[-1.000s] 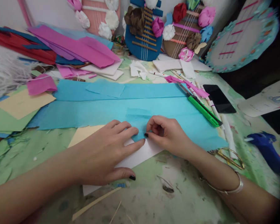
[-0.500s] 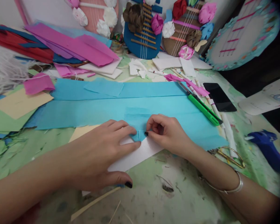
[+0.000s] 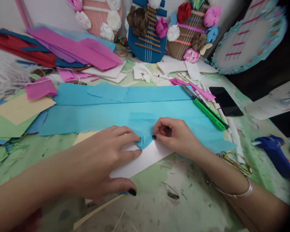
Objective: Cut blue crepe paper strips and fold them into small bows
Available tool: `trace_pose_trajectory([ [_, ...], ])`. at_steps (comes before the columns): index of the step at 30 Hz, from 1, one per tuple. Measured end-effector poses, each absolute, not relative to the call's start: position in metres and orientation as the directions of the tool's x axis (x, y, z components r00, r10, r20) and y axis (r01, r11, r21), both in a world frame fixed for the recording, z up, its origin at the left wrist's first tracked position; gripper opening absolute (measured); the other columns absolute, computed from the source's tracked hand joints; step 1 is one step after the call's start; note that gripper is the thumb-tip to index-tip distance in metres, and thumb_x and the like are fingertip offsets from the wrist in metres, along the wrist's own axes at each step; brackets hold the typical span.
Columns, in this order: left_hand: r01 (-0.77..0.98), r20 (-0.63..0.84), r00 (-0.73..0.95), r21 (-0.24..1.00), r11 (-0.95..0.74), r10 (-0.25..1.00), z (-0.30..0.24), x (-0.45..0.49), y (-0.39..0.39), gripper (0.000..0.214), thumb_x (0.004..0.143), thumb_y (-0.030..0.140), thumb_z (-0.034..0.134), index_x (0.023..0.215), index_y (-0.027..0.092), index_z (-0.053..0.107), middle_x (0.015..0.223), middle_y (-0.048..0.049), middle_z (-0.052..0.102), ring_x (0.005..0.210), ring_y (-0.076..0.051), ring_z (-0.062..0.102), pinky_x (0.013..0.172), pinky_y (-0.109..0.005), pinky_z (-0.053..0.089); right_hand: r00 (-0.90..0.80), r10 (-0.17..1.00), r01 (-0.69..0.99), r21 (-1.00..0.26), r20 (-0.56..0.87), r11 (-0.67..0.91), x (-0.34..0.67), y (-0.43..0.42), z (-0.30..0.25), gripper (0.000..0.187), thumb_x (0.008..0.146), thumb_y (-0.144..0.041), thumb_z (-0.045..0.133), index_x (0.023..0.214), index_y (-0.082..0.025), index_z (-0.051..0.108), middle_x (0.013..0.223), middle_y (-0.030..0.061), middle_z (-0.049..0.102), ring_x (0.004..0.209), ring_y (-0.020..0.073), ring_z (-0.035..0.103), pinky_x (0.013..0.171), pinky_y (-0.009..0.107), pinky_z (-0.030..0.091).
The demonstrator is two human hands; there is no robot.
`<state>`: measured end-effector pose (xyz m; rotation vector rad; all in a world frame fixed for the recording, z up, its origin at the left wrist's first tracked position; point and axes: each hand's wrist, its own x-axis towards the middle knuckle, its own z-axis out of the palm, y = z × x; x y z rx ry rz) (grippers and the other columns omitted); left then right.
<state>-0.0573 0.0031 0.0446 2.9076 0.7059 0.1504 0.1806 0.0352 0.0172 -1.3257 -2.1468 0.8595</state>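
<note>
All fingers [image 3: 129, 139] loose, your left hand [image 3: 99, 156] lies over white sheet [image 3: 145, 161] on table [image 3: 145, 209]; your right hand [image 3: 176, 137] pinches blue paper [image 3: 147, 141].

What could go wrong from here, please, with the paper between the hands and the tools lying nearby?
The thin, creased light-blue paper between the flat left hand and the pinching right hand might tear if pulled unevenly. The long green plastic-handled cutter rests on light-blue paper with its metal blade apparently out, so it could nick paper or fingers. The gold-handled metal scissors lie close by the right forearm and might get knocked.
</note>
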Motion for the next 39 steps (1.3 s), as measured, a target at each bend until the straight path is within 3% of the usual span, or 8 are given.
trace_pose_trajectory([
  [6, 0.398, 0.113, 0.902, 0.157, -0.904, 0.417, 0.043, -0.059, 0.006, 0.046, 0.088, 0.054, 0.051, 0.112, 0.017, 0.065, 0.116, -0.0179, 0.062, 0.102, -0.036, 0.058, 0.077, -0.052, 0.051, -0.374, 0.924, 0.58, -0.756, 0.084, 0.304, 0.186, 0.037, 0.02, 0.019, 0.066, 0.001, 0.052, 0.069, -0.016, 0.061, 0.054, -0.0069, 0.046, 0.052, 0.0076, 0.043, 0.054, 0.023, 0.034],
  [9, 0.379, 0.159, 0.899, 0.177, -0.908, 0.407, 0.037, -0.059, 0.01, 0.04, 0.091, 0.049, 0.049, 0.114, 0.019, 0.064, 0.114, -0.0162, 0.062, 0.099, -0.033, 0.059, 0.078, -0.049, 0.052, -0.4, 0.9, 0.55, -0.741, 0.17, 0.385, 0.186, 0.03, 0.025, 0.016, 0.07, -0.001, 0.055, 0.073, -0.015, 0.063, 0.059, -0.0049, 0.052, 0.058, 0.0093, 0.049, 0.059, 0.024, 0.039],
  [13, 0.416, 0.292, 0.833, 0.228, -0.88, 0.469, 0.022, -0.06, 0.016, 0.029, 0.096, 0.03, 0.048, 0.119, 0.02, 0.06, 0.112, -0.0113, 0.063, 0.099, -0.023, 0.06, 0.084, -0.037, 0.05, -0.601, 0.738, 0.498, -0.579, 0.307, 0.646, 0.181, 0.019, 0.026, 0.014, 0.077, -0.004, 0.058, 0.084, -0.012, 0.067, 0.078, 0.0043, 0.063, 0.076, 0.0147, 0.056, 0.07, 0.028, 0.044],
  [17, 0.463, 0.399, 0.722, 0.328, -0.824, 0.565, 0.011, -0.06, 0.021, 0.018, 0.094, 0.018, 0.05, 0.105, 0.017, 0.064, 0.106, -0.0066, 0.067, 0.096, -0.015, 0.061, 0.085, -0.025, 0.048, -0.732, 0.593, 0.427, -0.452, 0.336, 0.783, 0.177, 0.013, 0.021, 0.017, 0.087, -0.008, 0.052, 0.091, -0.01, 0.069, 0.091, 0.0105, 0.065, 0.087, 0.0182, 0.056, 0.079, 0.033, 0.047],
  [26, 0.485, 0.338, 0.659, 0.492, -0.723, 0.672, 0.006, -0.059, 0.028, 0.017, 0.091, 0.017, 0.054, 0.104, 0.015, 0.064, 0.108, -0.0068, 0.067, 0.1, -0.015, 0.061, 0.087, -0.026, 0.048, -0.769, 0.538, 0.416, -0.37, 0.345, 0.831, 0.179, 0.013, 0.017, 0.021, 0.09, -0.009, 0.048, 0.09, -0.01, 0.069, 0.093, 0.0109, 0.068, 0.089, 0.02, 0.058, 0.083, 0.037, 0.049],
  [32, 0.492, 0.302, 0.625, 0.563, -0.664, 0.72, 0.008, -0.06, 0.03, 0.015, 0.09, 0.021, 0.058, 0.102, 0.019, 0.066, 0.109, -0.0043, 0.067, 0.099, -0.013, 0.062, 0.087, -0.022, 0.047, -0.798, 0.491, 0.39, -0.322, 0.35, 0.863, 0.178, 0.013, 0.017, 0.022, 0.089, -0.006, 0.049, 0.099, -0.007, 0.069, 0.096, 0.0125, 0.068, 0.09, 0.0213, 0.059, 0.082, 0.039, 0.05],
  [39, 0.483, 0.352, 0.614, 0.54, -0.689, 0.707, 0.004, -0.06, 0.027, 0.018, 0.093, 0.02, 0.051, 0.087, 0.021, 0.068, 0.105, -0.0032, 0.068, 0.096, -0.013, 0.063, 0.085, -0.023, 0.049, -0.81, 0.485, 0.39, -0.315, 0.331, 0.866, 0.179, 0.013, 0.018, 0.022, 0.088, -0.004, 0.049, 0.098, -0.008, 0.069, 0.096, 0.0129, 0.068, 0.091, 0.0217, 0.058, 0.08, 0.039, 0.051],
])
